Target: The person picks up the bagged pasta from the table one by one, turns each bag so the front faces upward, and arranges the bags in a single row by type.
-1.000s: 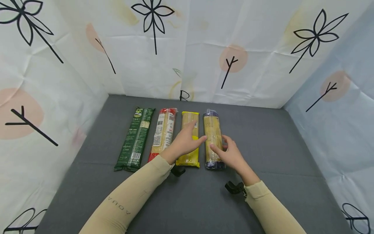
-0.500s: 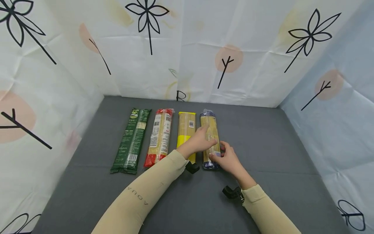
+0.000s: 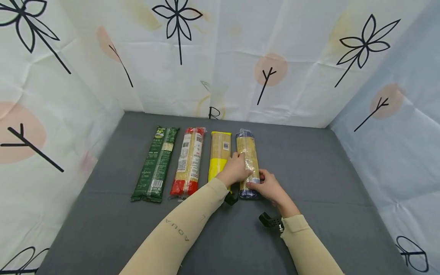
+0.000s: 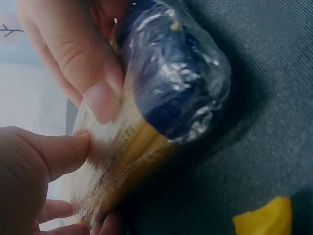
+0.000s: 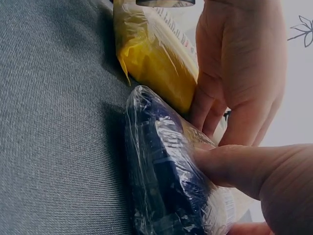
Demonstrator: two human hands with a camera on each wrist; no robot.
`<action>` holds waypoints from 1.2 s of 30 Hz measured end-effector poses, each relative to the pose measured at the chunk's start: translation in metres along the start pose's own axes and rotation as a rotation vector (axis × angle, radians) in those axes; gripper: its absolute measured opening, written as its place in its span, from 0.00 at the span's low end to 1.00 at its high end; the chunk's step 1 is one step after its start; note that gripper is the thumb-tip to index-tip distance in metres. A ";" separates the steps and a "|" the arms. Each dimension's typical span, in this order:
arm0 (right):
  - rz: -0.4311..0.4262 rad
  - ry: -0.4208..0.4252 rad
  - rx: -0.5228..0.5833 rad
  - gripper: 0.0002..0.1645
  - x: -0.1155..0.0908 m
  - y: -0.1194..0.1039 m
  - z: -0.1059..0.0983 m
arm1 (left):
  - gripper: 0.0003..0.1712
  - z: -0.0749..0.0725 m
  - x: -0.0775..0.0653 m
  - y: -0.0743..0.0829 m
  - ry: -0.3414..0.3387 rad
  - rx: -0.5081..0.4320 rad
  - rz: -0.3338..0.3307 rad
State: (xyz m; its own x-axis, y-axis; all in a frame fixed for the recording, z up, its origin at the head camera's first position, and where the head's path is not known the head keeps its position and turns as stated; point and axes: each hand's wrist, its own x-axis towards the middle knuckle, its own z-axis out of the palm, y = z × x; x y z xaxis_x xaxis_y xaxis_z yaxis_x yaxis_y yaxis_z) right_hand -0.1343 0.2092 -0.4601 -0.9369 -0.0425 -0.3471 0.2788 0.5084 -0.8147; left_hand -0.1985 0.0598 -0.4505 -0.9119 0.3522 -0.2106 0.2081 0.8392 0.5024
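A pack of spaghetti with dark blue ends (image 3: pixel 246 147) lies at the right end of a row of packs, in crinkled clear wrap. My left hand (image 3: pixel 235 168) grips its left side, thumb on top and fingers curled down along the edge. From the other side my right hand (image 3: pixel 269 187) holds the near part, its thumb pressing on the wrap just above the blue end (image 4: pixel 171 73). In the right wrist view the right thumb (image 5: pixel 230 161) lies across the pack, and the left hand (image 5: pixel 244 63) reaches down between it and the yellow pack (image 5: pixel 156 63).
Left of the held pack lie a yellow pack (image 3: pixel 220 147), a red-ended pack (image 3: pixel 188 158) and a green pack (image 3: pixel 156 164), side by side on the grey cloth-covered table (image 3: pixel 103 225). Printed fabric walls (image 3: pixel 233 76) enclose the back and sides.
My left hand has moved right from over the yellow pack onto the blue-ended pack and curled its fingers around its edge. The right hand has closed in on the same pack.
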 end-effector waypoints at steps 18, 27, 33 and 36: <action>0.022 -0.042 0.028 0.43 0.004 -0.001 0.000 | 0.47 0.005 0.000 -0.003 -0.005 -0.017 -0.020; 0.038 -0.034 0.060 0.43 0.001 -0.001 -0.002 | 0.46 0.003 0.002 0.004 -0.009 0.002 -0.025; 0.045 -0.022 0.036 0.45 -0.001 -0.004 -0.002 | 0.44 0.005 0.001 0.007 0.003 -0.015 -0.016; 0.039 -0.020 0.053 0.44 -0.002 -0.006 -0.001 | 0.42 0.005 0.001 0.007 0.013 -0.080 -0.022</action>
State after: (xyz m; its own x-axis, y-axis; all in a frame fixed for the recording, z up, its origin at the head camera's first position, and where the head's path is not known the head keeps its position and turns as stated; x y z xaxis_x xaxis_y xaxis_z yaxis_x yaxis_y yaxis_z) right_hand -0.1346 0.2075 -0.4540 -0.9208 -0.0406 -0.3878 0.3265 0.4634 -0.8238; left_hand -0.1966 0.0680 -0.4512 -0.9208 0.3277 -0.2117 0.1591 0.8110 0.5630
